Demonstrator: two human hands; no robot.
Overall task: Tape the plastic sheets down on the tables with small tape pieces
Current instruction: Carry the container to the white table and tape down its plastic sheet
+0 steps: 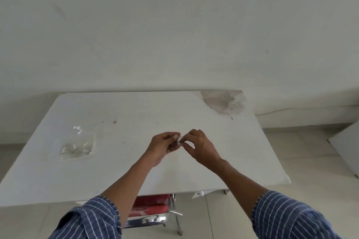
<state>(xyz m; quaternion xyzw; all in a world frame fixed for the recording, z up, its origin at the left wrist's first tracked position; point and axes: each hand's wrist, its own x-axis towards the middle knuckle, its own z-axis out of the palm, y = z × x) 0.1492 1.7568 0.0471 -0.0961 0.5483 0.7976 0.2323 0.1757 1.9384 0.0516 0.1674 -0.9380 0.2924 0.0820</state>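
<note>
White table [136, 114] bears one plastic sheet [76, 148]; left hand [165, 147] and right hand [200, 147] both pinch one tape piece [178, 140].

Over table [136, 170]: left hand [163, 148], right hand [201, 147] pinch tape piece [178, 139].

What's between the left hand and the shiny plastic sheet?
In the head view, only bare table with a tiny brown speck lies between the left hand, pinching a tape piece with the right hand, and the plastic sheet.
</note>
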